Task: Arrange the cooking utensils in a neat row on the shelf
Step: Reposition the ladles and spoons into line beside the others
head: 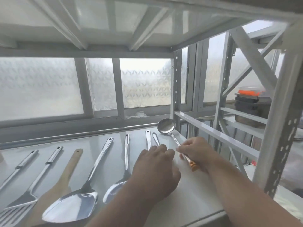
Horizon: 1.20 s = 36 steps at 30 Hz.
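Steel utensils lay in a row on the polished metal shelf [188, 199] in front of you, their handles pointing away toward the frosted window [144, 82], apart from the one you held. Your right hand [195, 153] pinched the thin shaft of the steel ladle with the orange handle tip [167, 126] between thumb and fingertips; its bowl rested near the shelf's back right corner and its handle pointed toward you, the reverse of its neighbours. Your left hand [154, 174] lay loose and flat on the shelf, holding nothing, over the lower parts of two slim steel handles [151, 140]. Further left lay the steel serving spoon [124, 167], the broad steel turner [78, 202], the pale wooden spatula [65, 174], the slotted steel spatula [29, 190] and one more steel handle [19, 166] at the frame's edge.

To finish the step well, you would probably have needed to turn the ladle parallel to the others, match their spacing, and set it down gently so it did not slide on the slick steel. Your left hand could steady the nearest handles meanwhile.

No brand, label or writing was legible on any utensil or on the shelf frame.
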{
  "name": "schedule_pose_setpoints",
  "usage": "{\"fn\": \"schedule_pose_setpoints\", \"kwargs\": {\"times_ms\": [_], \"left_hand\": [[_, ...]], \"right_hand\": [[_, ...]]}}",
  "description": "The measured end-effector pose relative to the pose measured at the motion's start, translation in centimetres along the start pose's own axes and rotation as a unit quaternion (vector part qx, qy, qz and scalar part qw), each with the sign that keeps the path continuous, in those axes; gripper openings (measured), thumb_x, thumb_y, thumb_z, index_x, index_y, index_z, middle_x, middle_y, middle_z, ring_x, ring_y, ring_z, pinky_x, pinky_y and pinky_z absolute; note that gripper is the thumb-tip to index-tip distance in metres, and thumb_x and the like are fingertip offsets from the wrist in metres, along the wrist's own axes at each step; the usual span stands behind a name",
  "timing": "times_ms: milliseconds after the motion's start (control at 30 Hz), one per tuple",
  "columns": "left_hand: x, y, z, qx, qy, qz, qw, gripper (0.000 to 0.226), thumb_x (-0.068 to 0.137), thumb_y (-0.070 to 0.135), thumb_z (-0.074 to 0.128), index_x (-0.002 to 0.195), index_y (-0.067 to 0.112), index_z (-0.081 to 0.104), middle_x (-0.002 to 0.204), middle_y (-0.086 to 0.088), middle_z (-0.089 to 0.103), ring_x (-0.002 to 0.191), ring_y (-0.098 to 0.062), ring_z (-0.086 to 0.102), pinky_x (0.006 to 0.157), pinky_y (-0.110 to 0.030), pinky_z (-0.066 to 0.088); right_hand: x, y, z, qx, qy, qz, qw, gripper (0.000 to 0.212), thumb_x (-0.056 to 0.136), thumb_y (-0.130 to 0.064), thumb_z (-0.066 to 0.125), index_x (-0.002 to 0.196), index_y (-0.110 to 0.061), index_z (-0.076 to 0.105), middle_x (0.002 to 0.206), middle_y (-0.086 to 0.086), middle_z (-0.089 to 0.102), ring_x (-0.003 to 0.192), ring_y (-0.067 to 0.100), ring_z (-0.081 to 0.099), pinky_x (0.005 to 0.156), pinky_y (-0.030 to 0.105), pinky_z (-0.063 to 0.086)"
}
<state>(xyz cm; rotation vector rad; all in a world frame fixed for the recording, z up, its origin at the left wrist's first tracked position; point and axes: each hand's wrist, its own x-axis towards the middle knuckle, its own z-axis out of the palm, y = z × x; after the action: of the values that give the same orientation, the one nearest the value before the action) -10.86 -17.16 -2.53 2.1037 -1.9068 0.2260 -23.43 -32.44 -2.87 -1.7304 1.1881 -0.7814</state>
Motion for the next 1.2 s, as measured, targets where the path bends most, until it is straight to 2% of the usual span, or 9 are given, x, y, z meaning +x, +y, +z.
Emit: {"fn": "schedule_pose_setpoints", "kwargs": {"times_ms": [133,267,400,533,633,700,833,1033,1200], "left_hand": [[0.2,-0.5,0.8,-0.015,-0.101,-0.01,0.995,0.036,0.104,0.037,0.045,0.138,0.028,0.052,0.157,0.009,0.041,0.143,-0.021,0.041,0.109,-0.043,0.038],[0.2,-0.5,1.3,-0.009,-0.137,-0.006,0.99,0.034,0.105,0.036,0.042,0.135,0.025,0.054,0.149,0.004,0.042,0.139,-0.022,0.043,0.109,-0.049,0.036],[-0.3,-0.7,0.5,-0.079,-0.168,-0.026,0.982,0.031,0.11,0.036,0.038,0.13,0.023,0.058,0.136,0.002,0.042,0.133,-0.022,0.041,0.112,-0.052,0.035],[-0.7,-0.8,-0.1,-0.062,-0.141,-0.01,0.988,0.03,0.113,0.031,0.041,0.135,0.023,0.058,0.139,0.001,0.046,0.127,-0.024,0.044,0.107,-0.051,0.044],[-0.8,-1.2,0.2,-0.088,-0.15,-0.03,0.984,0.029,0.113,0.033,0.039,0.135,0.029,0.058,0.134,0.009,0.042,0.113,-0.016,0.034,0.108,-0.044,0.038],[-0.6,-1.4,0.7,-0.079,-0.143,-0.029,0.986,0.032,0.112,0.035,0.039,0.138,0.028,0.057,0.134,0.007,0.04,0.127,-0.018,0.034,0.113,-0.046,0.033],[-0.2,-1.6,1.4,-0.03,-0.154,-0.016,0.987,0.04,0.112,0.033,0.041,0.149,0.021,0.051,0.145,0.002,0.036,0.148,-0.022,0.024,0.119,-0.05,0.03],[0.2,-1.5,1.6,-0.065,-0.144,-0.047,0.986,0.014,0.109,0.036,0.036,0.109,0.026,0.045,0.139,0.001,0.036,0.136,-0.022,0.035,0.11,-0.049,0.033],[0.4,-1.7,2.0,-0.069,-0.137,-0.046,0.987,0.022,0.11,0.04,0.036,0.116,0.025,0.05,0.142,0.002,0.036,0.138,-0.022,0.033,0.113,-0.049,0.03]], "right_hand": [[0.2,0.3,-0.1,-0.009,0.002,-0.011,1.0,0.018,0.079,-0.021,0.086,0.079,-0.006,0.076,0.057,0.003,0.063,0.041,0.013,0.053,0.044,0.024,0.043],[0.1,0.7,0.5,-0.036,0.032,-0.016,0.999,0.015,0.081,-0.02,0.085,0.082,-0.008,0.076,0.058,0.003,0.063,0.038,0.012,0.052,0.039,0.022,0.043],[0.0,1.2,0.3,-0.051,0.053,-0.027,0.997,0.021,0.072,-0.036,0.083,0.081,-0.018,0.077,0.059,-0.004,0.064,0.053,0.015,0.057,0.054,0.03,0.047],[-0.5,1.4,0.2,-0.073,0.026,-0.057,0.995,0.028,0.068,-0.045,0.082,0.089,-0.027,0.075,0.074,-0.008,0.069,0.065,0.012,0.063,0.061,0.031,0.049],[-1.0,1.4,0.4,-0.09,-0.032,-0.061,0.994,0.033,0.074,-0.029,0.08,0.105,-0.028,0.07,0.084,-0.001,0.069,0.06,0.013,0.063,0.056,0.031,0.05],[-1.0,1.4,0.4,-0.097,-0.041,-0.065,0.992,0.034,0.075,-0.018,0.076,0.106,-0.027,0.068,0.086,0.006,0.069,0.051,0.013,0.06,0.05,0.029,0.049],[-0.5,1.7,0.5,-0.104,0.007,-0.075,0.992,0.022,0.078,-0.012,0.074,0.098,-0.021,0.071,0.076,0.008,0.07,0.046,0.016,0.06,0.048,0.028,0.05],[0.3,2.3,-0.2,-0.119,0.087,-0.063,0.987,0.012,0.077,-0.019,0.084,0.087,-0.019,0.077,0.061,0.001,0.072,0.048,0.013,0.064,0.055,0.029,0.052],[0.1,2.1,-0.5,-0.173,0.135,-0.06,0.974,0.008,0.078,-0.023,0.087,0.08,-0.023,0.079,0.069,-0.006,0.076,0.065,0.01,0.071,0.059,0.022,0.048]]}}
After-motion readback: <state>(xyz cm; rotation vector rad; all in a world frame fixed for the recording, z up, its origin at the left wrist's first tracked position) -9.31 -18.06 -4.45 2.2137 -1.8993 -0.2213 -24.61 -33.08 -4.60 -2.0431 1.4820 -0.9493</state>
